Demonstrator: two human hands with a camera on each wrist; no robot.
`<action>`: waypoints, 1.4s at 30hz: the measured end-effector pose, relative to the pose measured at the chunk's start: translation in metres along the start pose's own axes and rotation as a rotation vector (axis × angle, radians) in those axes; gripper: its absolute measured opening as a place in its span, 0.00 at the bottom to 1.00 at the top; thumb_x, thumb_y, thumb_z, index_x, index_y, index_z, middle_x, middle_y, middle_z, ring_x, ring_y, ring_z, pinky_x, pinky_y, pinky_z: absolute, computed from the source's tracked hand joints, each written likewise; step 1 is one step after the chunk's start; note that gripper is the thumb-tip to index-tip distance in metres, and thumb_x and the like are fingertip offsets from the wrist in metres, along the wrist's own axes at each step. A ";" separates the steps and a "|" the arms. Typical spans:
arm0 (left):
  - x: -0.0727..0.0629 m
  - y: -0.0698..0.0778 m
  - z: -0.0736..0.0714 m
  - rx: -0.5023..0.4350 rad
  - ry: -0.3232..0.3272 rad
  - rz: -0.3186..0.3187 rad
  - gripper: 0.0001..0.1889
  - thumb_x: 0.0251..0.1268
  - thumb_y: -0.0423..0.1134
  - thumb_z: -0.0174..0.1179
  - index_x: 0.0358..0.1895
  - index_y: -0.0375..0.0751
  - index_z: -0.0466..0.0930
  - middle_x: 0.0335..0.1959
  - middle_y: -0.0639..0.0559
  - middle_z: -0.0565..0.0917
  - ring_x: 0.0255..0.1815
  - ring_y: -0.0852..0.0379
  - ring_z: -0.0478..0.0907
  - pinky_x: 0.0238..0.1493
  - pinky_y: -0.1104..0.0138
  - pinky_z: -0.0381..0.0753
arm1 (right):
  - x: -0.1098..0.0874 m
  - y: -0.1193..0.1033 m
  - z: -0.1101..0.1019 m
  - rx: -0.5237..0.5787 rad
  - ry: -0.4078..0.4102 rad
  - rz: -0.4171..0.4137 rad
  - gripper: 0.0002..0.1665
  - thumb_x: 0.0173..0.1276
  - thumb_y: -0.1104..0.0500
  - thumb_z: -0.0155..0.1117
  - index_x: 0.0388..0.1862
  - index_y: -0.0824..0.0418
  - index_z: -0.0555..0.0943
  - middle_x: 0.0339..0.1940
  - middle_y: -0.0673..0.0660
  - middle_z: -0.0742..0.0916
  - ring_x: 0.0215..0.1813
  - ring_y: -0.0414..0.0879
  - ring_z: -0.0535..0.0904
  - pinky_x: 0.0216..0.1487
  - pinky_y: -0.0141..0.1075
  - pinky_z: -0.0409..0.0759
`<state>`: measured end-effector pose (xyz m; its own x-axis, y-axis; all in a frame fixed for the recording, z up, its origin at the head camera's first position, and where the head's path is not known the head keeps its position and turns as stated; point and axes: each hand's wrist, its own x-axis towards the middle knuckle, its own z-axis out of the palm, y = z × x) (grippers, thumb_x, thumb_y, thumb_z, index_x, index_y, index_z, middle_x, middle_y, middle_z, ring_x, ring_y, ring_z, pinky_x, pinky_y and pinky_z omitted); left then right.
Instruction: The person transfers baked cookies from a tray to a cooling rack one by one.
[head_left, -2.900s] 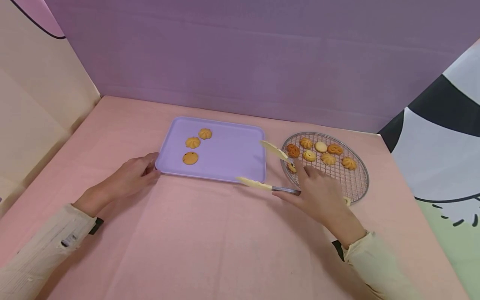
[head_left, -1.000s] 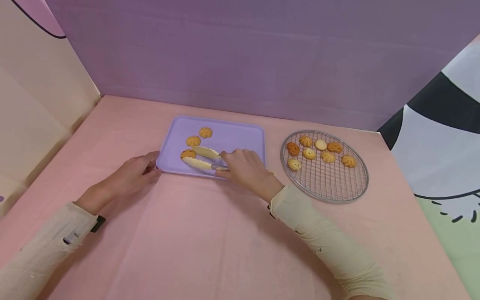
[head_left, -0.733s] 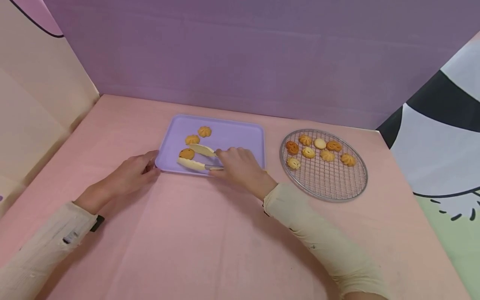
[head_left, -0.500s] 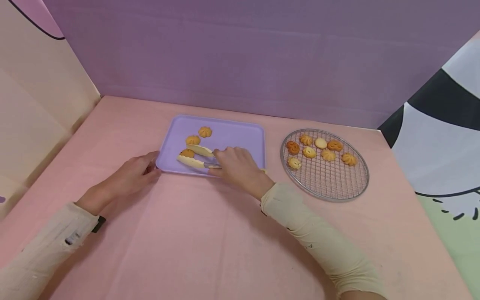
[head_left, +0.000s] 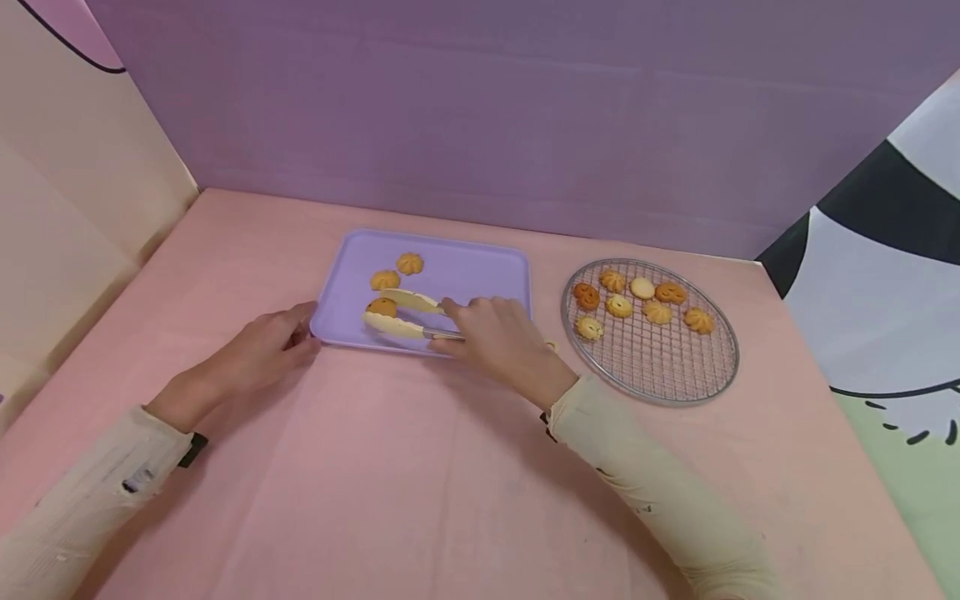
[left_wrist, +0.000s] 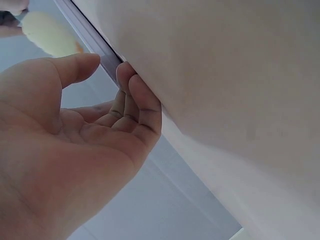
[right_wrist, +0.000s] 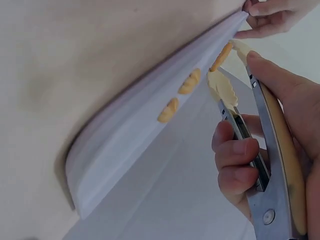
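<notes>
My right hand (head_left: 498, 337) grips a pair of metal tongs (right_wrist: 270, 165) with cream scalloped tips. Between the tips is a round chocolate chip cookie (head_left: 381, 307), partly covered by them, over the left part of a lilac tray (head_left: 465, 275). Whether the cookie is lifted off the tray I cannot tell. Two ridged flower-shaped cookies, one nearer (head_left: 385, 280) and one farther (head_left: 410, 263), lie just behind it on the tray. My left hand (head_left: 258, 354) holds the tray's near left corner, fingers curled at its edge in the left wrist view.
To the right of the tray stands a round wire cooling rack (head_left: 675, 367) bearing several cookies, among them a pretzel-shaped cookie (head_left: 671, 292) and a pale round cookie (head_left: 642, 288). A pink cloth (head_left: 420, 483) covers the table. A purple wall (head_left: 480, 125) rises behind.
My right hand has brought the tongs left from beside the rack to the chocolate chip cookie. Over the last half second, tongs and cookie have shifted slightly right. My left hand stays put.
</notes>
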<state>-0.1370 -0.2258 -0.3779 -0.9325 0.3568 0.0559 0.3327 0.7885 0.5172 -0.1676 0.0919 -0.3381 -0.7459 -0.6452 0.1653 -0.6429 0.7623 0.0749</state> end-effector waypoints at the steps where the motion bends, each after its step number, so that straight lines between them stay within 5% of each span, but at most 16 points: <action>1: 0.000 0.001 -0.001 0.002 0.003 0.004 0.24 0.71 0.34 0.59 0.65 0.24 0.66 0.29 0.49 0.73 0.31 0.54 0.70 0.32 0.64 0.69 | -0.003 0.002 -0.002 -0.002 0.012 -0.002 0.32 0.67 0.35 0.63 0.58 0.57 0.82 0.22 0.54 0.82 0.21 0.45 0.74 0.20 0.41 0.75; 11: 0.000 0.001 0.000 0.000 0.013 0.011 0.21 0.70 0.33 0.59 0.60 0.25 0.69 0.28 0.50 0.72 0.31 0.54 0.70 0.33 0.64 0.68 | -0.029 0.013 -0.005 -0.096 0.128 -0.046 0.33 0.69 0.33 0.60 0.58 0.57 0.82 0.18 0.55 0.80 0.14 0.42 0.67 0.13 0.33 0.58; 18: 0.001 0.002 0.000 -0.008 0.018 0.022 0.21 0.71 0.33 0.59 0.62 0.26 0.69 0.28 0.50 0.72 0.31 0.55 0.70 0.33 0.64 0.69 | -0.042 0.017 -0.009 -0.134 0.155 -0.036 0.36 0.69 0.32 0.58 0.61 0.57 0.81 0.18 0.55 0.79 0.12 0.41 0.64 0.12 0.32 0.57; 34: 0.000 0.000 -0.001 0.020 0.034 0.052 0.07 0.71 0.34 0.58 0.46 0.36 0.72 0.26 0.53 0.70 0.28 0.57 0.67 0.29 0.66 0.65 | -0.073 0.029 -0.018 -0.136 0.196 0.007 0.36 0.65 0.33 0.64 0.60 0.57 0.81 0.18 0.56 0.79 0.12 0.42 0.60 0.13 0.32 0.52; 42: 0.000 0.003 0.000 0.008 0.029 0.046 0.10 0.71 0.34 0.58 0.51 0.34 0.72 0.27 0.52 0.71 0.29 0.56 0.68 0.30 0.66 0.67 | -0.084 0.036 -0.024 -0.083 0.187 0.044 0.38 0.62 0.33 0.67 0.61 0.57 0.80 0.18 0.57 0.79 0.13 0.42 0.59 0.13 0.31 0.54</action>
<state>-0.1361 -0.2238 -0.3761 -0.9200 0.3779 0.1038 0.3759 0.7761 0.5064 -0.1239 0.1748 -0.3256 -0.7229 -0.5964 0.3489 -0.5878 0.7962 0.1432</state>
